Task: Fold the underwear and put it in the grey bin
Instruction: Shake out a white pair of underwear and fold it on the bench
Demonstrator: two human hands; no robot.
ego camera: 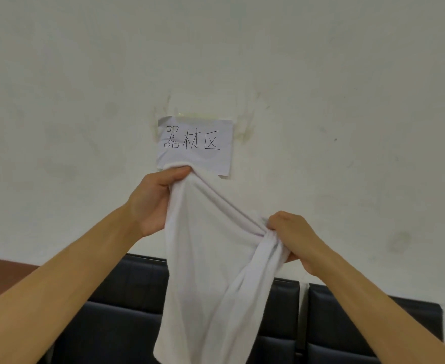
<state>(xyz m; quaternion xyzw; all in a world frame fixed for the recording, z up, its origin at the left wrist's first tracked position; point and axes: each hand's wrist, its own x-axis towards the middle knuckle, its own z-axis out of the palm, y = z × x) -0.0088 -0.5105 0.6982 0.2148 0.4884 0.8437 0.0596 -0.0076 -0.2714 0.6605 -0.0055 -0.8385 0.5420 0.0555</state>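
A white piece of underwear [208,271] hangs in the air in front of the wall, held up between both hands. My left hand [154,200] pinches its top edge high up, thumb over the cloth. Lower and to the right, my right hand [292,240] grips a bunched side of the same cloth. The fabric stretches in a slant between the two hands and its loose lower part drapes down to the frame's bottom. No grey bin is in view.
A black padded sofa back [347,324] runs along the bottom, under the hanging cloth. A white paper sign [197,143] with handwritten characters is taped to the pale wall [347,101] just above my left hand. A brown strip [1,274] shows at left.
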